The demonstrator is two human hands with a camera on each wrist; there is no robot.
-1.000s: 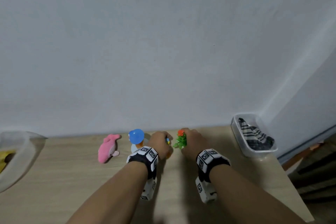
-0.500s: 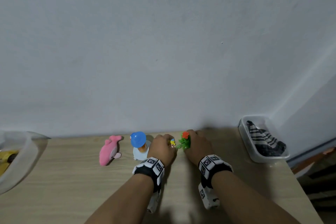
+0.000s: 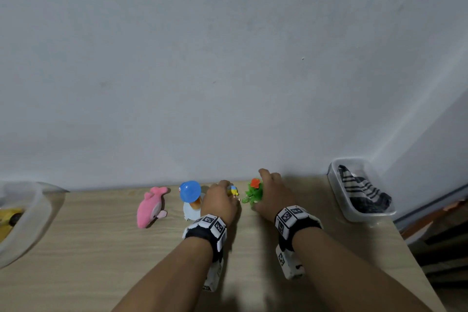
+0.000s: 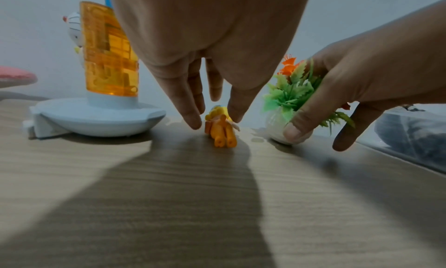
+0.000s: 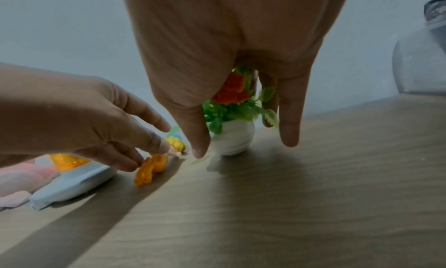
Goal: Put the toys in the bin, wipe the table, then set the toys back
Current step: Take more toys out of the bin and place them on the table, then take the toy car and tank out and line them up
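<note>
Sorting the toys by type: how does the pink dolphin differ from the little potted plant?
The pink dolphin is soft plush; the potted plant looks like plastic leaves in a white pot. The dolphin lies flat and untouched; the plant stands upright with the right hand around it. Both sit on the wooden table near the wall.

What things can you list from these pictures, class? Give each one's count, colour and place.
Wooden table: one, light brown.
Plush dolphin: one, pink, lying left.
Blue-capped toy on pale base: one, orange stem, beside dolphin.
Small figurine: one, yellow-orange, lying centre.
Plastic potted plant: one, green, orange flower, white pot.
Clear tub: one, right, holding striped cloth.
Clear bin: one, far left.
Left hand: at figurine.
Right hand: around plant.
</note>
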